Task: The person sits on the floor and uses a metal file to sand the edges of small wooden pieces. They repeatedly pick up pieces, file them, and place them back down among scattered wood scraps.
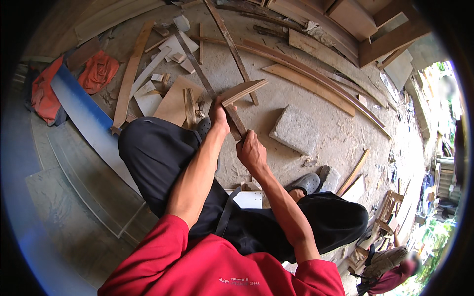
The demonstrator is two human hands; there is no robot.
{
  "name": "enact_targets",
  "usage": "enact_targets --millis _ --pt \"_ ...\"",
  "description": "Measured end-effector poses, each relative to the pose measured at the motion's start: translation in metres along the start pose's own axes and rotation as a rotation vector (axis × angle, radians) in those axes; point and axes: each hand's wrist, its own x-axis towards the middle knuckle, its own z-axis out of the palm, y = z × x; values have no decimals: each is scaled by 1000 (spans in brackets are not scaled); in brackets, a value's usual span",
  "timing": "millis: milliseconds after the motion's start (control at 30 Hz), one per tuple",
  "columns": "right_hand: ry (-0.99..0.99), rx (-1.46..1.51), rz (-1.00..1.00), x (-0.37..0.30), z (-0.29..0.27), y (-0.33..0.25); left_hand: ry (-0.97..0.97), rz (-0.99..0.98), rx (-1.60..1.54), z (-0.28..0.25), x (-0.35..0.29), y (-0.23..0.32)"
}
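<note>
My left hand (218,117) is closed around the near end of a small, flat piece of plywood (245,91), holding it tilted above the floor. My right hand (252,152) grips the dark handle end of a flat, brown, blade-like tool (235,122). The tool's far end meets the underside of the plywood beside my left fingers; the exact contact is hidden. Behind my left hand a narrow grey-brown strip (192,61) runs away; whether it touches the hand I cannot tell.
A rough concrete block (295,129) sits on the floor right of my hands. Long planks (311,89) and board offcuts (178,100) lie around. A blue-and-white curved panel (89,116) and orange cloth (98,71) are at left. Another person (390,271) is at lower right.
</note>
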Motion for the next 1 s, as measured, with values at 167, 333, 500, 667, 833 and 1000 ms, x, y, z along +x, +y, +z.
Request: enact_targets --millis 167,333,500,667,833,1000 --pt "-1 -3 -1 0 -2 -1 -12 30 7 1 -1 1" --pt "-4 -2 -4 -1 -2 -1 11 27 12 4 -4 2" --pt "2 2 7 0 0 0 26 27 11 5 -4 3" --pt "27 10 -11 -1 -1 -2 37 21 -6 3 -3 1" --pt "-10 1 32 0 0 -1 48 28 -18 3 -1 0" --pt "-26 0 42 1 0 -1 41 31 0 4 -4 1"
